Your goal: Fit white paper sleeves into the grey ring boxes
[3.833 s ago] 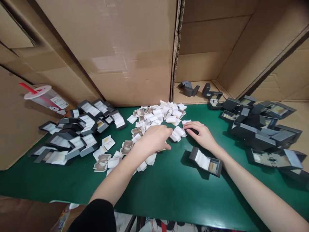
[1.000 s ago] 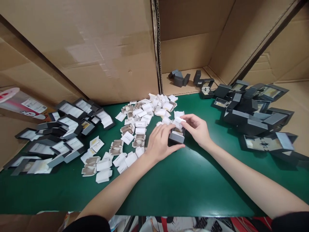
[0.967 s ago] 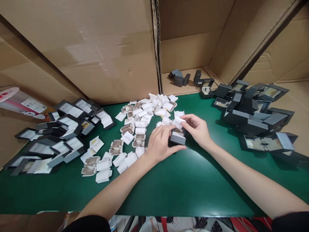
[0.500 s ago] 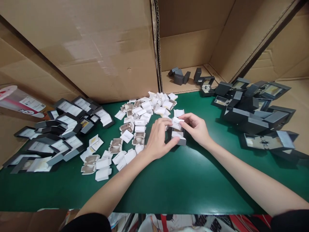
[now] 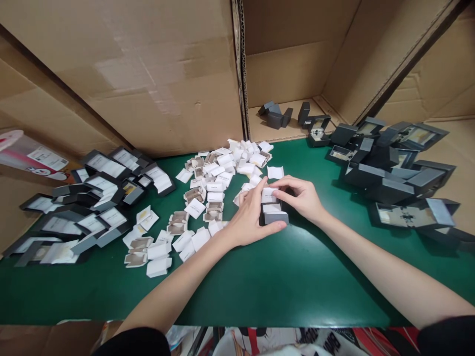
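A small dark grey hinged box (image 5: 276,217) stands open on the green table, white inserts inside it. My left hand (image 5: 247,217) holds it from the left, fingers along its side and thumb across its front. My right hand (image 5: 302,199) pinches a white printed insert (image 5: 268,196) by its right edge, at the rear part of the box. Fingers of both hands partly cover the box, so how deep the insert sits cannot be made out. A loose white insert (image 5: 275,172) lies just behind the hands.
Many white folded inserts (image 5: 224,163) lie heaped behind and left of my hands. Open dark boxes with white inserts (image 5: 107,190) are piled at left, more open dark boxes (image 5: 393,173) at right. Cardboard walls (image 5: 148,74) enclose the back. A plastic tub (image 5: 33,155) stands far left.
The white insert has come down and lies flatter in the box. My left fingers have straightened beside the box, and its thumb has slid right along the front.
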### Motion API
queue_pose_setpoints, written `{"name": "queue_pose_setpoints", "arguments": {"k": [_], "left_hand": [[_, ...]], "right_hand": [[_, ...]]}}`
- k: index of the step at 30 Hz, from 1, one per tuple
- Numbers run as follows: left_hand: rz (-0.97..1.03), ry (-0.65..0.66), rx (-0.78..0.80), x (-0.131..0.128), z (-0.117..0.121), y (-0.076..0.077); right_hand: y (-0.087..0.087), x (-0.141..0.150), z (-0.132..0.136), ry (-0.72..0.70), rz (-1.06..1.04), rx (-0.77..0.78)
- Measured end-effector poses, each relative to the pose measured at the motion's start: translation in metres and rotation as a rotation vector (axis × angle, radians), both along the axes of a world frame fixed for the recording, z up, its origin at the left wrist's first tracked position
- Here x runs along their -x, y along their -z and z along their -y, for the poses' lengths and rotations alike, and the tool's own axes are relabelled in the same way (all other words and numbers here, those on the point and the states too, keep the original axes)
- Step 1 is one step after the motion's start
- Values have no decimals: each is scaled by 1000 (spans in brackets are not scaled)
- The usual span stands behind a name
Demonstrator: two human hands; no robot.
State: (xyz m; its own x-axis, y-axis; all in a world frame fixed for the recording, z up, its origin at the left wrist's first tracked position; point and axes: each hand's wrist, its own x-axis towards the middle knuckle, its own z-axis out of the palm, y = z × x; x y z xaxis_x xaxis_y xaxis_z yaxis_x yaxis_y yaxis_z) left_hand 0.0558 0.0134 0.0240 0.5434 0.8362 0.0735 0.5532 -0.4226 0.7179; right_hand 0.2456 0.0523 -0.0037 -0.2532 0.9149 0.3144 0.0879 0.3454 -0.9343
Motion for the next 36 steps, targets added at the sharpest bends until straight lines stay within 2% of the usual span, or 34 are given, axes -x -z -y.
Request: {"name": "queue_pose_setpoints", "arguments": {"k": [4,7,13,20,23,26,31,36], "left_hand": [[26,-22,37,-1,0,-1],[42,-37,36,0,0,-1],[31,-56,30,0,0,-1],[32,-64,33,0,0,-1],[35,-52,3,-1,0,-1],[28,-46,-38,-1,0,-1],[42,-35,-45,-1,0,-1],[55,-36,-46,-2,0,-2]], "right_hand": [[-1,0,0,31,-137,61],[-2,-1,1,57,-156,30],[-3,2,5,67,95,-254],[-4,3,6,48,245,-394],[-4,3,6,3,297,-367],[-2,3,5,-40,271,-274],[0,4,2,-13,210,-86],[-2,4,2,-14,155,-35]]}}
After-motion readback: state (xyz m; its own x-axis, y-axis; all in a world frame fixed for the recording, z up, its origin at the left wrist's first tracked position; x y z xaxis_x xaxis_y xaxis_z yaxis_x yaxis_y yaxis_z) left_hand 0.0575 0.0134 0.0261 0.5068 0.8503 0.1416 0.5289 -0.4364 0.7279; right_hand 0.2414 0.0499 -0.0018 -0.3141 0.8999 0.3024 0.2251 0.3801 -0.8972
